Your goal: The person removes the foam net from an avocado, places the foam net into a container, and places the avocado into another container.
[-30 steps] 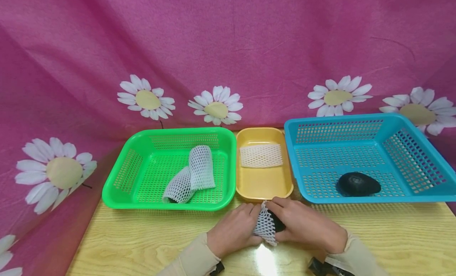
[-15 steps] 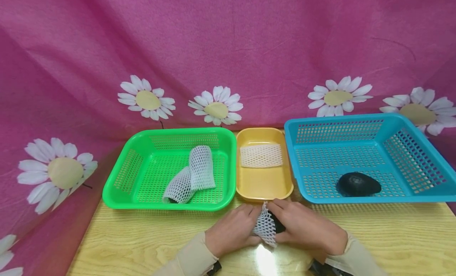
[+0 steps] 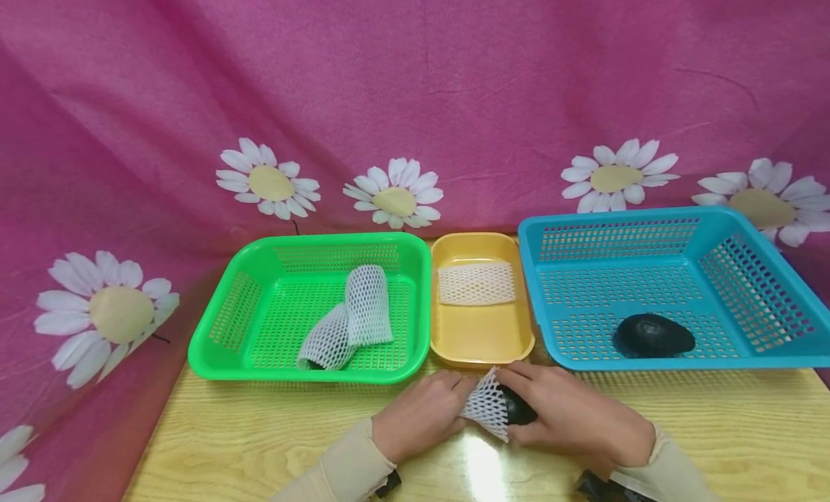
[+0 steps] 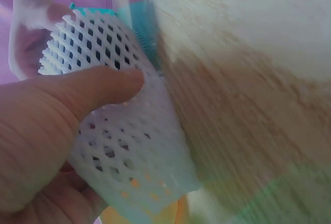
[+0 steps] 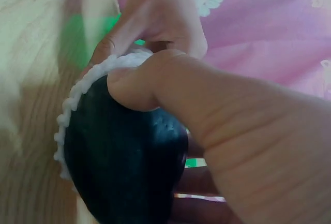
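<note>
In the head view we see, before the yellow plastic tray (image 3: 483, 336), the dark oval fruit (image 3: 520, 408) partly inside the white foam-mesh sleeve (image 3: 488, 405), which in the left wrist view the left hand (image 4: 49, 125) pinches, while in the right wrist view the right hand (image 5: 227, 115) grips the fruit.

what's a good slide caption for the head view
White foam net in the left grip, partly over a dark avocado-like object in the right grip, near a yellow tray.
</note>
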`<state>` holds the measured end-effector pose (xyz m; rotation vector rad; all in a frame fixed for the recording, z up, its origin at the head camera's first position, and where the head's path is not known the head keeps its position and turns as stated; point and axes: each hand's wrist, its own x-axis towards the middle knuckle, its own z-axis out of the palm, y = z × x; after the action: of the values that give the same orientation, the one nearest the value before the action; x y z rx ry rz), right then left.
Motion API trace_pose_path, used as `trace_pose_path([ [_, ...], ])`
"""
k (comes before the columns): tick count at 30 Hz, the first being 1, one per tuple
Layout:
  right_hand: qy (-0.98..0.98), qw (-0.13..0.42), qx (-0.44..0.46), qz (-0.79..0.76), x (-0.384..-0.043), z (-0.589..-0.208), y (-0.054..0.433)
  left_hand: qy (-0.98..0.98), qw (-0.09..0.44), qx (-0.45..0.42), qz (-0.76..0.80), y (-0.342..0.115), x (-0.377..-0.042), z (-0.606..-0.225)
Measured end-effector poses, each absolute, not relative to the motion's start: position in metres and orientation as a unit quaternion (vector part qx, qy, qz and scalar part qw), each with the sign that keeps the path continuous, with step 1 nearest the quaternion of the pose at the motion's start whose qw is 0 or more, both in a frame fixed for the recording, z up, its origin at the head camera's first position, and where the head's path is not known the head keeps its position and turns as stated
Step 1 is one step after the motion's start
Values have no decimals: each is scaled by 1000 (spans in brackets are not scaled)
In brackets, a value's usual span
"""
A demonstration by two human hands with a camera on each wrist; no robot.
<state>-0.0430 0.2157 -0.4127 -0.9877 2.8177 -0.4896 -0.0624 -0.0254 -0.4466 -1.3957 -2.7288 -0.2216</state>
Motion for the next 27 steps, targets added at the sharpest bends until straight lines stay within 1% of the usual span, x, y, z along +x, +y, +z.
trace_pose_path([
  [10, 936, 70, -318, -137, -40, -408, 224, -882, 55, -461, -82, -29, -64, -447],
  [18, 934, 78, -318, -145, -39, -409, 229, -885, 44, -457, -73, -32, -65, -445],
  [23, 932, 90, -319, -144, -39, -411, 232, -887, 47, -454, -74, -34, -64, -444],
  [27, 929, 90, -325, -151, -39, -414, 234, -885, 55, -455, -76, -34, -63, -443],
])
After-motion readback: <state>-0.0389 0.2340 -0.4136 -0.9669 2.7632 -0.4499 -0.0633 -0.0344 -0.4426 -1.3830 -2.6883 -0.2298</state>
